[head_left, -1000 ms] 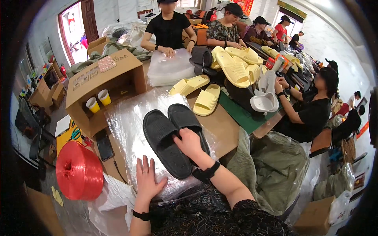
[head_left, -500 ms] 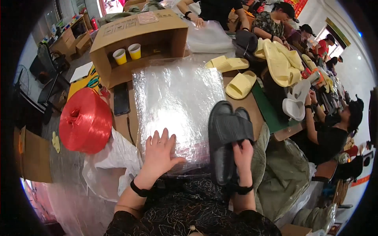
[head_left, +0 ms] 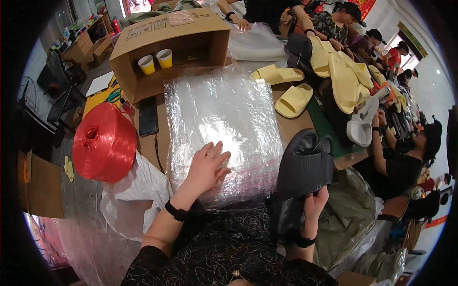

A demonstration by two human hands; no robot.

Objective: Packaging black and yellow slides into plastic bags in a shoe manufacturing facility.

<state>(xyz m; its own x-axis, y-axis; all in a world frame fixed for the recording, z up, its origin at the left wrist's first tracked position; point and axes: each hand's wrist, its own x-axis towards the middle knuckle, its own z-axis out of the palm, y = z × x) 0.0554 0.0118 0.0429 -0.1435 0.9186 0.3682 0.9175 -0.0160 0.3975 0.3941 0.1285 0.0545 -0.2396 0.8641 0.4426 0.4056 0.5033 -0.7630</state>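
A stack of clear plastic bags (head_left: 219, 109) lies in front of me, with reddish lines across its near end. My left hand (head_left: 206, 168) rests on the near part of the stack, fingers spread and holding nothing. To the right of the bags, my right hand (head_left: 316, 202) grips a pair of black slide sandals (head_left: 305, 167) by their near side. The two slides are pressed together, toes pointing away from me, and they overhang the table's near right corner. Part of the rear slide is hidden behind the front one.
Left of the bags lie a black phone (head_left: 148, 117) and a big red twine roll (head_left: 105, 143). An open cardboard box (head_left: 171, 40) with two yellow-and-white cups (head_left: 164, 58) stands behind. Yellow slides (head_left: 294, 100) are at the back right. A co-worker (head_left: 398, 152) handles white slides (head_left: 360, 129) at right.
My right hand has moved the black slides to the right and slightly toward me, off the bags' edge. My left hand has slid right and a little farther up the bags.
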